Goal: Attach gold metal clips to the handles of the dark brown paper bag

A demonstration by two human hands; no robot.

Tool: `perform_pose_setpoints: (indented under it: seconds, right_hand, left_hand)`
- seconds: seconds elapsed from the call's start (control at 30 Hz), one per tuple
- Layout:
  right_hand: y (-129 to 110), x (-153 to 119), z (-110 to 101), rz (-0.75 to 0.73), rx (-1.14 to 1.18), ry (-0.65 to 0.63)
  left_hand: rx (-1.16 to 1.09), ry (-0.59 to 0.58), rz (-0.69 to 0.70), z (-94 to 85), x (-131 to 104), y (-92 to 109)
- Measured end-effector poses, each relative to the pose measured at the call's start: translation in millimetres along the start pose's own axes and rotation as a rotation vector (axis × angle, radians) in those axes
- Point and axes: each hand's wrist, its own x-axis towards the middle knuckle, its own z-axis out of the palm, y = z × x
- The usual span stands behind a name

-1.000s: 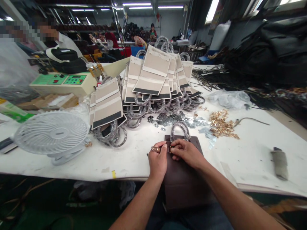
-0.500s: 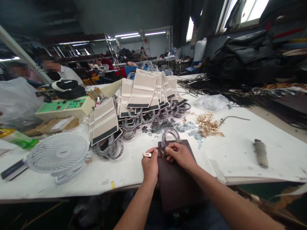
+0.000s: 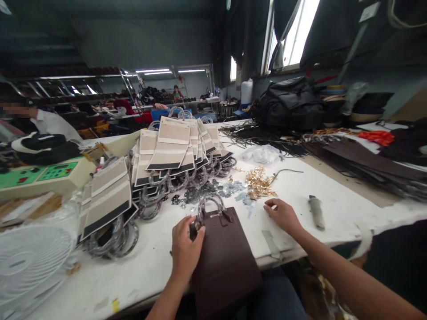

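One brown bag (image 3: 227, 262) on worktop (image 3: 160, 262), my left fingers (image 3: 195, 233) clasping its top edge; right hand (image 3: 282, 214) released, near gold clips (image 3: 258, 186).

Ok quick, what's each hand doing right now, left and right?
Left hand: closed on the top edge of the brown bag.
Right hand: open, holding nothing, resting on the white table near the gold fittings.

White table (image 3: 336, 209) (smudged) bears gold fittings (image 3: 258, 186), a fan (image 3: 30, 262).
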Motion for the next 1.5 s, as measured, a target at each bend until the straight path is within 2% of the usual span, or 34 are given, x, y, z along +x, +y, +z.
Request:
perform_pose_setpoints:
  seconds: [0.1, 0.2, 0.33, 0.57, 0.67, 0.8, 0.93, 1.13, 1.3, 1.4, 1.5]
  right_hand:
    - [-2, 18, 11, -0.071, -0.085, -0.018]
    - [-10, 31, 27, -0.115, -0.163, -0.068]
    - [-15, 45, 39, -0.087, -0.236, -0.109]
    - [-7, 53, 32, -0.057, -0.292, -0.153]
    - [-6, 53, 30, -0.059, -0.280, -0.171]
    - [-5, 54, 24, -0.059, -0.186, -0.155]
    - [-8, 41, 15, -0.044, -0.033, -0.159]
    - [-38, -11, 11, 0.027, 0.293, -0.247]
    - [-66, -40, 18, 0.224, 0.574, -0.376]
    - [-73, -46, 27, 0.242, 0.731, -0.451]
    - [-76, -51, 43, 0.221, 0.732, -0.502]
  left_hand:
    - [0.118, -0.075, 0.173, 4.8, -7, 3]
    - [0.190, -0.118, 0.210, 11.7, -14, 4]
    - [0.235, -0.137, 0.226, 14.9, -17, 2]
    - [0.275, -0.116, 0.262, 11.3, -19, 5]
    - [0.256, -0.114, 0.327, 6.8, -16, 17]
    - [0.149, -0.193, 0.411, 2.9, -2, 41]
    - [0.143, -0.361, 0.461, 11.5, 23, 57]
    - [0.399, -0.683, 0.618, 37.9, 55, 60]
    - [0.419, -0.752, 0.639, 49.5, 66, 60]
    - [0.415, -0.783, 0.641, 51.1, 72, 60]
    - [0.394, -0.828, 0.647, 50.7, 81, 60]
